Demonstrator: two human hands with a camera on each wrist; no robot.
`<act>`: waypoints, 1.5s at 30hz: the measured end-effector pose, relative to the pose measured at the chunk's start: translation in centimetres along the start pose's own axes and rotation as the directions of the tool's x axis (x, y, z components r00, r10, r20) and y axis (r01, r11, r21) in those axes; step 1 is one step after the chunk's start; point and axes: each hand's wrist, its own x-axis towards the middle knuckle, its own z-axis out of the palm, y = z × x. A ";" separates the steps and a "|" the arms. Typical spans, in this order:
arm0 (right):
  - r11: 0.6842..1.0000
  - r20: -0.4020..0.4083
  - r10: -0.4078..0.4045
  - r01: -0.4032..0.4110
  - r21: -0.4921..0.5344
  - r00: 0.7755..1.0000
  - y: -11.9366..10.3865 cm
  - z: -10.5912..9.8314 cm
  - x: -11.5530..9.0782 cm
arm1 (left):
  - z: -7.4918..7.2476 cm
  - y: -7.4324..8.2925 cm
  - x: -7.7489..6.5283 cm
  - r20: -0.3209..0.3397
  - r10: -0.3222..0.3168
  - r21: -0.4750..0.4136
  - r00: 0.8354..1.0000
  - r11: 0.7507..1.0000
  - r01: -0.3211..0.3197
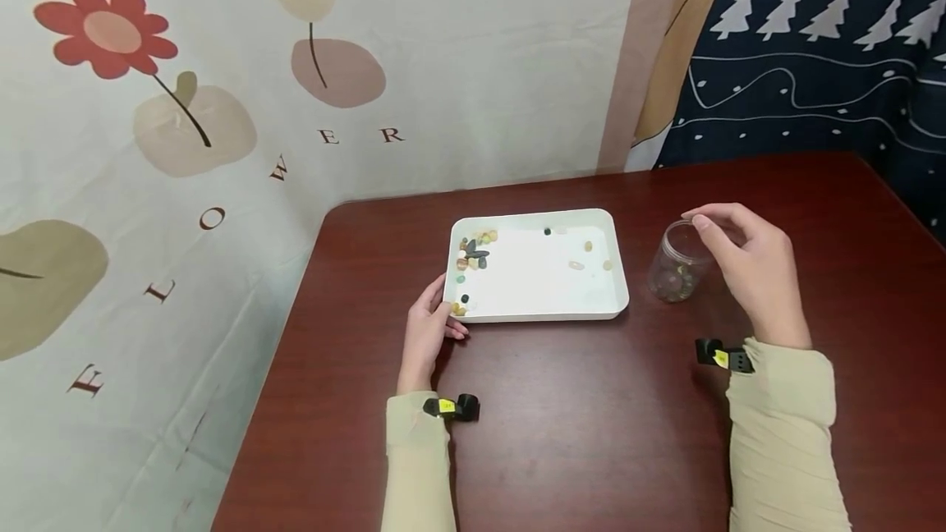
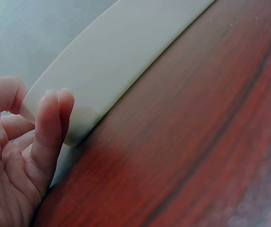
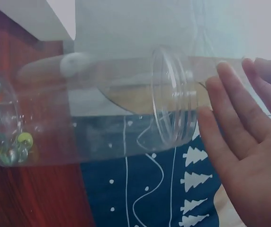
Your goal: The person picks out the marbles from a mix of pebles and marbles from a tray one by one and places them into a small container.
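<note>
My left hand (image 1: 424, 333) grips the near left corner of a white tray (image 1: 535, 286); in the left wrist view its fingers touch the tray's outer wall (image 2: 107, 61). Small coloured stones (image 1: 473, 256) cluster at the tray's left side, with a few scattered to the right. To the tray's right a clear jar (image 1: 660, 273) stands upright without a lid. My right hand (image 1: 761, 265) hovers at its mouth, fingers extended and nothing visible between them. Glass marbles (image 3: 3, 149) lie at the jar's bottom. A blurred pale round thing (image 3: 75, 64) shows midway along the jar.
Everything stands on a dark red wooden table (image 1: 576, 417). Behind it hangs a pale cloth (image 1: 480, 89) with flower prints, and at the right a dark blue cloth (image 1: 798, 89) with white trees. Each wrist wears a black band with a camera.
</note>
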 end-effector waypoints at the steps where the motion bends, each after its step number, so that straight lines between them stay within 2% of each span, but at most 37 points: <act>1: 1.000 0.000 -0.009 0.009 0.010 1.000 -0.1 0.1 -0.1 | 0.0 0.0 0.0 0.001 0.001 -0.003 1.000 1.000 -0.001; 9: 0.996 0.022 -0.046 0.044 0.078 0.999 -0.5 1.6 -0.9 | -0.3 0.1 0.4 0.029 0.017 0.011 0.999 1.000 -0.017; 14: 0.988 0.050 -0.105 0.099 0.116 0.993 -1.1 2.9 -1.0 | -0.3 0.4 0.6 0.041 0.012 -0.006 0.999 1.000 -0.012; 19: 0.987 0.122 -0.147 0.136 0.089 0.982 -1.5 4.3 -0.9 | -0.4 0.3 0.7 0.037 0.011 -0.004 0.999 1.000 -0.011; 28: 0.985 0.215 -0.165 0.151 0.079 0.963 -2.3 6.5 -0.9 | -0.5 0.1 0.7 0.034 0.030 0.017 0.999 0.999 -0.030; 34: 0.979 0.293 -0.204 0.186 0.088 0.934 -3.2 7.8 -0.6 | -0.5 0.0 0.7 0.027 0.024 -0.001 0.999 1.000 -0.024; 40: 0.974 0.358 -0.222 0.226 0.029 0.907 -4.0 8.6 0.3 | -0.2 0.1 0.8 0.035 0.016 -0.012 0.999 1.000 -0.015; 45: 0.963 0.417 -0.252 0.267 0.023 0.873 -4.5 9.5 0.6 | -0.4 -0.1 0.6 0.021 0.010 -0.017 1.000 1.000 -0.010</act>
